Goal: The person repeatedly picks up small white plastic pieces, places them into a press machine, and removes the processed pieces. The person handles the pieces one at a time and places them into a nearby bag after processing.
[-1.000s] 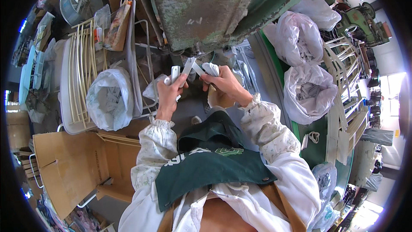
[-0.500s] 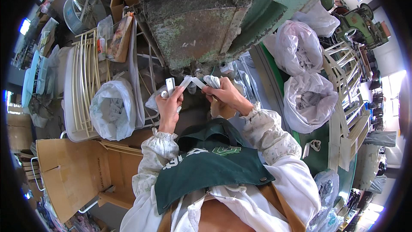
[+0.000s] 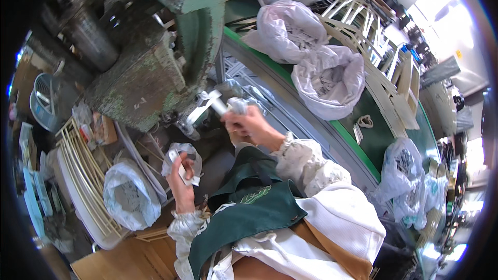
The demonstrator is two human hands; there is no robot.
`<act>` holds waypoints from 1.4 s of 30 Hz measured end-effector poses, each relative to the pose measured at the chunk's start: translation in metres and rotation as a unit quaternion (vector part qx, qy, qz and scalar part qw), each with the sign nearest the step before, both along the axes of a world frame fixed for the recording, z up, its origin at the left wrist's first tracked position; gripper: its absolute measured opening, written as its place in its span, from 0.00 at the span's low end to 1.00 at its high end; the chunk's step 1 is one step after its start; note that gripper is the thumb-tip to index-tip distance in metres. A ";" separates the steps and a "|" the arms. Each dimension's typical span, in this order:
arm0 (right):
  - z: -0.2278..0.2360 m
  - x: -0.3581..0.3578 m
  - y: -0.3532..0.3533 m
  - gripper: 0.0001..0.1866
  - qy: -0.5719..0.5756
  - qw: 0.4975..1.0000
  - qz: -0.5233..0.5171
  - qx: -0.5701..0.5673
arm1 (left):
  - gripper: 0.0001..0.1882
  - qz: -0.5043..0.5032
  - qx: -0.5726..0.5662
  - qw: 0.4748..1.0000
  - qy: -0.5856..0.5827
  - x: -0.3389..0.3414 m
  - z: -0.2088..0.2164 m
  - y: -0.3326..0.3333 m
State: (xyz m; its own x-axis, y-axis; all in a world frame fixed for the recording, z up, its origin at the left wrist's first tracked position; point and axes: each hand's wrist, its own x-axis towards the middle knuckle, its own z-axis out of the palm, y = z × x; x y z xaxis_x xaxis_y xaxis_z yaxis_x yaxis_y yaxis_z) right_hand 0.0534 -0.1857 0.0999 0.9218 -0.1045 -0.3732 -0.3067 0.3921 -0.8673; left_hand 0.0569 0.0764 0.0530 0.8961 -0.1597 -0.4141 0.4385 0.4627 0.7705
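Observation:
My left hand [image 3: 182, 182] is closed around a flat white strip [image 3: 180, 166], low and left of the machine. Farther up and to the right, my right hand [image 3: 254, 127] grips a small bundle of white strips [image 3: 237, 106]. One white strip [image 3: 218, 105] sticks out from its fingers toward the machine, blurred by motion. Beside that strip, a pale flat piece [image 3: 199, 114] lies by the machine's lower tip; whether the two touch I cannot tell. The worn green press [image 3: 140, 80] stands just beyond both hands.
Right of me, a green-topped table [image 3: 371, 150] carries an open white bag [image 3: 332, 80] of strips, another bag [image 3: 290, 31] and pale frames [image 3: 394, 83]. At left are a bag [image 3: 132, 197], long rods [image 3: 83, 161] and a fan [image 3: 46, 98]. Cardboard [image 3: 124, 262] lies below.
My view has swung to the right. My hands have moved apart: the left is lower, near the hanging bag, and the right has stayed up by the press with its strips.

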 end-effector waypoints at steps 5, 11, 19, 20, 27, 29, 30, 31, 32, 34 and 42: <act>-0.027 0.009 -0.136 0.08 -0.056 0.942 -0.314 -0.101 | 0.22 -0.034 -0.160 0.981 0.109 -0.033 -0.070 0.018; -0.017 0.039 -0.144 0.08 -0.048 0.954 -0.161 -0.247 | 0.20 -0.055 -0.124 0.989 0.060 -0.021 -0.027 -0.001; 0.007 0.035 0.056 0.10 -0.080 0.964 0.248 -0.054 | 0.08 0.133 -0.158 0.978 0.022 0.017 -0.008 -0.043; 0.008 0.038 0.062 0.09 -0.113 0.966 0.228 -0.049 | 0.08 0.136 -0.160 0.978 0.013 0.019 -0.005 -0.046; -0.007 0.055 0.063 0.07 -0.169 0.947 0.227 -0.152 | 0.07 0.121 -0.096 0.987 -0.038 0.040 0.014 -0.063; -0.003 0.055 0.062 0.07 -0.161 0.952 0.215 -0.145 | 0.08 0.116 -0.065 0.991 -0.026 0.042 0.018 -0.064; 0.002 0.055 0.062 0.07 -0.157 0.955 0.209 -0.141 | 0.08 0.107 -0.058 0.992 -0.029 0.042 0.018 -0.063; 0.009 0.054 0.062 0.08 -0.149 0.957 0.216 -0.125 | 0.08 0.099 -0.051 0.993 -0.033 0.042 0.019 -0.061; 0.017 0.051 0.061 0.08 -0.141 0.958 0.223 -0.110 | 0.08 0.089 -0.044 0.994 -0.036 0.042 0.020 -0.060; 0.019 0.050 0.056 0.09 -0.145 0.955 0.233 -0.115 | 0.07 0.106 -0.017 0.994 -0.027 0.038 0.025 -0.064; 0.004 0.049 0.053 0.12 -0.148 0.957 0.178 -0.172 | 0.06 0.192 -0.034 0.979 -0.053 0.034 0.017 -0.074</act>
State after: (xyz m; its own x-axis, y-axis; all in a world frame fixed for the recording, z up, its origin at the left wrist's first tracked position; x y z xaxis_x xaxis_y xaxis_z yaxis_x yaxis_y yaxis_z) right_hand 0.1020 -0.1323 0.1044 0.9819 0.1670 -0.0893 -0.0878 -0.0166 -0.9960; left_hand 0.0911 0.0019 0.0705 0.9328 0.1736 -0.3158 0.1412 0.6303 0.7634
